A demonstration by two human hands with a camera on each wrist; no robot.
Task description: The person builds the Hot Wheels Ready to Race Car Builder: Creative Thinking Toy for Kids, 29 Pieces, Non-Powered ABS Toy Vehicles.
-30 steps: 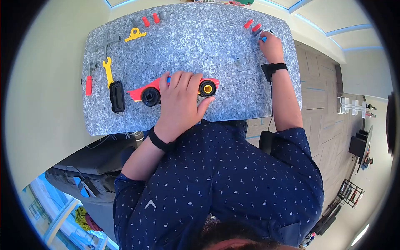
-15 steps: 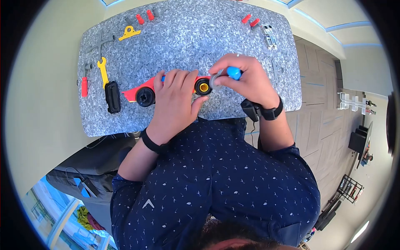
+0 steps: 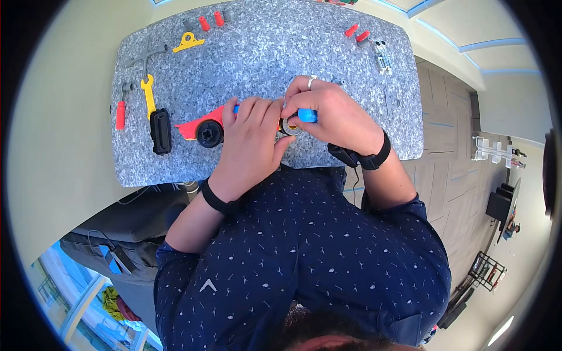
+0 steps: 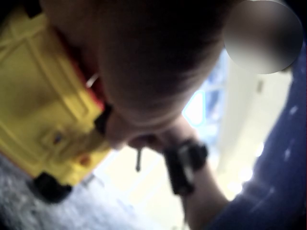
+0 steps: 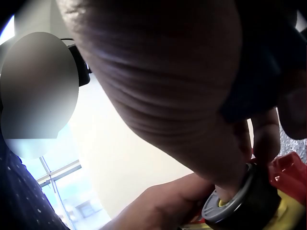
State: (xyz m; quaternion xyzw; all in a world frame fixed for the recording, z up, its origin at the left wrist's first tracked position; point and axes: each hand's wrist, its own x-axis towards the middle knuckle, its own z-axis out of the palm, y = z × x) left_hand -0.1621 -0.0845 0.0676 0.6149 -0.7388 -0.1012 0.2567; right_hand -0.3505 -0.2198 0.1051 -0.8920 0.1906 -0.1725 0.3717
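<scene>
A red and yellow toy car (image 3: 205,121) lies on its side on the speckled table, wheels facing up. My left hand (image 3: 249,131) grips its middle, thumb near the right wheel; its yellow underside (image 4: 38,91) shows in the left wrist view. With thumb and fingers my right hand (image 3: 339,120) holds a grey ring (image 3: 290,127) on that wheel. A blue piece (image 3: 307,115) is also held in this hand, its far end hidden. Seen from the right wrist, the ring (image 5: 216,211) sits against the black tyre (image 5: 254,206).
At the left lie a black piece (image 3: 160,131), a yellow wrench (image 3: 148,93), a red-handled tool (image 3: 120,115) and a grey cross-shaped tool (image 3: 146,57). Farther back are a yellow piece (image 3: 188,42) and red pieces (image 3: 204,23). Small metallic-looking parts (image 3: 382,57) lie at the right.
My right hand came from the table's right back with the blue piece and grey ring, then moved slightly left onto the wheel. My left hand keeps its grip on the car.
</scene>
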